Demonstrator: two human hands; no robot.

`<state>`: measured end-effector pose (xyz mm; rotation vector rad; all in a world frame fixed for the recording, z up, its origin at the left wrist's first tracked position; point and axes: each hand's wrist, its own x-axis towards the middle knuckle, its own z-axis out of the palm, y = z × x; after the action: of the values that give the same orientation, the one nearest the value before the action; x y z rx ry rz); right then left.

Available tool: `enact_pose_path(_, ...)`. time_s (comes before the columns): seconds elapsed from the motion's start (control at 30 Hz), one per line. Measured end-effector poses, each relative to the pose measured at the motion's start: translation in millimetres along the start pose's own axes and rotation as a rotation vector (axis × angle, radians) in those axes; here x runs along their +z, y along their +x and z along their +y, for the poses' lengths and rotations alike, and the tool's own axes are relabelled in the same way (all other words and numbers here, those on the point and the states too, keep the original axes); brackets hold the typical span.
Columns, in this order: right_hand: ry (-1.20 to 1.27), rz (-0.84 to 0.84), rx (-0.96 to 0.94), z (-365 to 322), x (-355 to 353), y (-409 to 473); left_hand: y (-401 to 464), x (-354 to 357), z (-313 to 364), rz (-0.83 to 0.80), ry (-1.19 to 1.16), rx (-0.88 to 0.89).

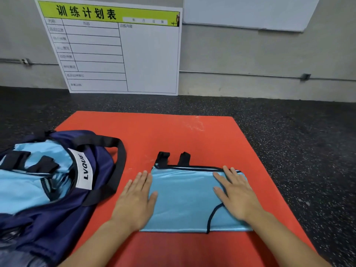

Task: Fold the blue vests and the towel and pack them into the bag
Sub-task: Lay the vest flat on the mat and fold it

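A folded light-blue vest [185, 199] with dark trim and two black straps at its far edge lies flat on the red mat [173, 135]. My left hand [136, 197] lies flat at its left edge, thumb on the fabric. My right hand [235, 193] presses flat on the vest's right part, fingers straight. To the left sits the open navy bag [63, 209] with a white LVQUE label; another light-blue vest [25, 182] lies inside it. No towel is in view.
The bag's black handle [117, 162] loops onto the mat beside my left hand. A white schedule board [119, 53] leans against the grey wall behind. Dark speckled floor [289, 151] surrounds the mat.
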<state>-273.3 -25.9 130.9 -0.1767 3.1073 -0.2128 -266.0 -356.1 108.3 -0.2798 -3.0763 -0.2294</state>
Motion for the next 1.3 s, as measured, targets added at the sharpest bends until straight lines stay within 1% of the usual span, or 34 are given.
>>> enact_pose_path(0.03,0.022,0.002,-0.021,-3,-6,5,-3,-7,-8,-0.024,-0.025,-0.018)
enact_pose_path(0.1,0.146,-0.021,-0.116,-18,-12,20,-12,-19,-14,-0.011,-0.082,-0.036)
enact_pose_path(0.17,0.294,-0.086,-0.214,-35,-12,36,-20,-28,-7,0.008,-0.15,0.017)
enact_pose_path(0.23,0.343,-0.134,-0.246,-48,-8,49,-24,-32,3,0.013,-0.17,0.07)
enact_pose_path(0.3,0.333,-0.156,-0.235,-54,-5,59,-22,-34,6,0.015,-0.162,0.089)
enact_pose_path(0.4,0.293,-0.141,-0.188,-55,-5,69,-12,-38,4,0.05,-0.164,0.101)
enact_pose_path(0.53,0.124,-0.09,-0.081,-50,-5,76,1,-43,1,0.101,-0.17,0.127)
enact_pose_path(0.67,0.038,-0.018,0.087,-29,-6,66,-2,-42,0,0.093,-0.162,0.137)
enact_pose_path(0.77,0.0,0.022,0.143,-7,-8,45,-4,-41,1,0.095,-0.177,0.13)
enact_pose_path(0.87,-0.001,0.025,0.158,13,-10,19,-6,-41,4,0.088,-0.161,0.127)
enact_pose_path(1.0,-0.043,0.033,0.168,26,-11,-16,-19,-38,12,0.072,-0.203,0.17)
enact_pose_path(1.1,-0.041,0.033,0.148,30,-12,-44,-34,-33,14,0.041,-0.212,0.251)
enact_pose_path(1.2,0.002,0.046,0.103,31,-13,-71,-49,-28,15,-0.012,-0.196,0.357)
enact_pose_path(1.3,0.051,0.038,0.055,28,-13,-94,-64,-24,26,-0.031,-0.231,0.44)
